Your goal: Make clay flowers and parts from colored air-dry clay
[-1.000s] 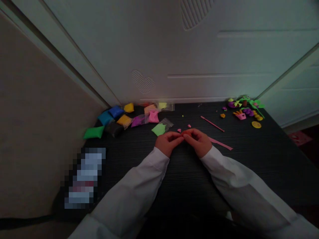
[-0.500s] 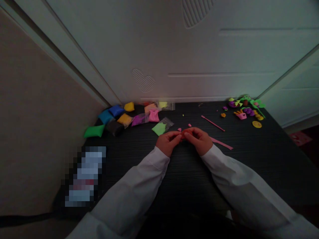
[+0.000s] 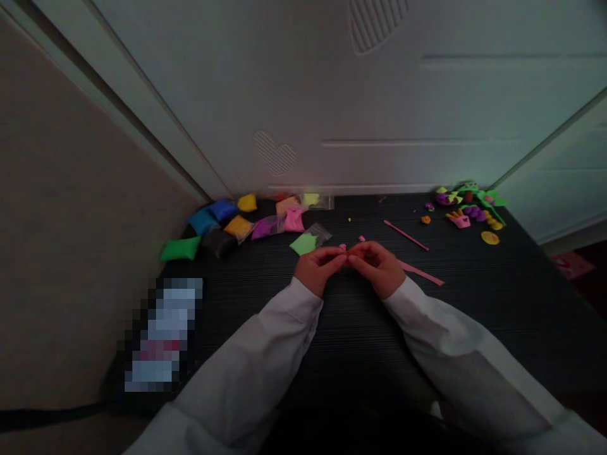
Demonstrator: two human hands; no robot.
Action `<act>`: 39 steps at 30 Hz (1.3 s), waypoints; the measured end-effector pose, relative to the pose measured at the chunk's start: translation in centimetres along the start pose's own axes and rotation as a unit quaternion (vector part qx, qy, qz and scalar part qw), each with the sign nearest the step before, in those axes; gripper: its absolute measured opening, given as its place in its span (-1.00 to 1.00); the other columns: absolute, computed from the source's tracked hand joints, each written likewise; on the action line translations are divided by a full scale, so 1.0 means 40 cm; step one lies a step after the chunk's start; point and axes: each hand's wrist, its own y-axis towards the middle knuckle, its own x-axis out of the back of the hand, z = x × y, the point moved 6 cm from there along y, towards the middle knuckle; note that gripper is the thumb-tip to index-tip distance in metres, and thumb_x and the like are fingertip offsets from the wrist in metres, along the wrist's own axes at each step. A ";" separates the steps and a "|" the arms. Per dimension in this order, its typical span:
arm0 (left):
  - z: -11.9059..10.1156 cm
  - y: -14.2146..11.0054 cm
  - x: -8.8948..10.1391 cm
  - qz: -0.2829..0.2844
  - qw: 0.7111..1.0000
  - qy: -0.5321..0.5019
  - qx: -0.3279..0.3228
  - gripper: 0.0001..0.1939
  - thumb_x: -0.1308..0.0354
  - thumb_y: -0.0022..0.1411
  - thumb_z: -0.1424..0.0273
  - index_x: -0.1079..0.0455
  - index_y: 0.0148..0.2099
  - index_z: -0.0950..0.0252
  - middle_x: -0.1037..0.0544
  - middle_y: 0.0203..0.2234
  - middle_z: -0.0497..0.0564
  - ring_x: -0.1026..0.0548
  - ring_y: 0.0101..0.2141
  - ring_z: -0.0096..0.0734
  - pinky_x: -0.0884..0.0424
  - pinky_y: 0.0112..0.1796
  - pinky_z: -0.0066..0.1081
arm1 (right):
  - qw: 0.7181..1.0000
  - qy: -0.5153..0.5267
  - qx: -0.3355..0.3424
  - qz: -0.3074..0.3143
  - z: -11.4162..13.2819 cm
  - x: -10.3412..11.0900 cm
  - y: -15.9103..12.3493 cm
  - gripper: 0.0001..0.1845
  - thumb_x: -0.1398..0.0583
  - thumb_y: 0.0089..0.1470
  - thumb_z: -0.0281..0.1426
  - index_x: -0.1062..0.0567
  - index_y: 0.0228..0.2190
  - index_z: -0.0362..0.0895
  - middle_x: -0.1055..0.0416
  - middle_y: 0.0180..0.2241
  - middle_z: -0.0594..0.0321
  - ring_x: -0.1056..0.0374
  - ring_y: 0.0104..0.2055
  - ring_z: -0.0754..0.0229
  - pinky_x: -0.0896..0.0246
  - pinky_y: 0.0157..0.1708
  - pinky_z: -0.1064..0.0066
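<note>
Between the fingertips of both hands is a small lump of red modelling clay (image 3: 355,253), mostly covered by the fingers. My left hand (image 3: 318,270) pinches it from the left, thumb against fingers. From the other side my right hand (image 3: 378,268) pinches it as well. Two small bits of pink clay (image 3: 361,239) lie just beyond the fingertips. A flat pink modelling knife (image 3: 424,274) sticks out from behind my right hand. Farther back lies a thin pink modelling stick (image 3: 406,235).
Several bags of coloured clay, among them a light green bag (image 3: 304,243) and a green bag (image 3: 181,248), line the dark table's (image 3: 251,284) back left. Small clay figures (image 3: 459,219) stand at the back right. A blurred-out phone-like screen (image 3: 165,335) is at left.
The fingers have shifted slightly around the red clay, and less of it shows now. Both hands stay in nearly the same place.
</note>
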 end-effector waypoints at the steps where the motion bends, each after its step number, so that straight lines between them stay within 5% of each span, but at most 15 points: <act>1: 0.000 0.000 0.000 0.002 1.000 -0.004 -0.003 -0.79 -0.19 -0.14 0.33 -0.42 -0.40 0.34 -0.45 -0.57 -0.07 -0.33 -0.55 -0.57 -0.27 -0.43 -0.48 | 1.000 0.011 -0.002 0.003 0.002 -0.002 -0.001 -0.82 -0.23 -0.22 -0.39 -0.36 -0.46 -0.13 -0.35 -0.51 0.38 -0.27 -0.47 0.39 -0.17 -0.39 0.49; 10: 0.025 0.007 -0.019 0.023 0.992 -0.126 0.017 -0.74 -0.19 -0.14 0.32 -0.32 -0.35 0.33 -0.44 -0.51 -0.06 -0.34 -0.56 -0.58 -0.24 -0.52 -0.50 | 1.000 0.001 -0.014 -0.018 0.003 0.011 0.006 -0.86 -0.22 -0.20 -0.37 -0.39 -0.50 -0.13 -0.39 -0.53 0.38 -0.27 -0.51 0.41 -0.18 -0.42 0.48; 17: 0.010 -0.005 -0.022 0.036 0.998 -0.007 0.047 -0.76 -0.21 -0.17 0.31 -0.37 -0.43 0.37 -0.37 -0.67 -0.12 -0.24 -0.66 -0.65 -0.18 -0.58 -0.54 | 0.999 -0.018 -0.001 -0.034 -0.003 0.011 0.006 -0.80 -0.24 -0.26 -0.32 -0.35 -0.53 -0.12 -0.42 -0.49 0.33 -0.30 -0.48 0.33 -0.20 -0.42 0.42; 27: 0.010 -0.001 -0.020 0.063 0.998 0.006 0.025 -0.84 -0.16 -0.10 0.37 -0.42 -0.42 0.35 -0.46 -0.60 -0.07 -0.33 -0.58 -0.59 -0.26 -0.48 -0.51 | 1.000 -0.016 -0.025 -0.011 0.000 0.002 0.005 -0.81 -0.24 -0.25 -0.34 -0.41 -0.47 -0.13 -0.41 -0.54 0.36 -0.30 -0.49 0.35 -0.21 -0.40 0.43; 39: 0.039 0.004 -0.027 0.047 0.979 -0.182 0.078 -0.71 -0.20 -0.15 0.39 -0.40 -0.29 0.39 -0.49 -0.52 0.02 -0.40 -0.52 -0.53 -0.28 -0.48 -0.48 | 0.998 -0.007 -0.016 -0.058 -0.009 0.034 0.016 -0.78 -0.24 -0.26 -0.29 -0.42 -0.48 -0.12 -0.41 -0.54 0.35 -0.26 -0.54 0.36 -0.19 -0.46 0.43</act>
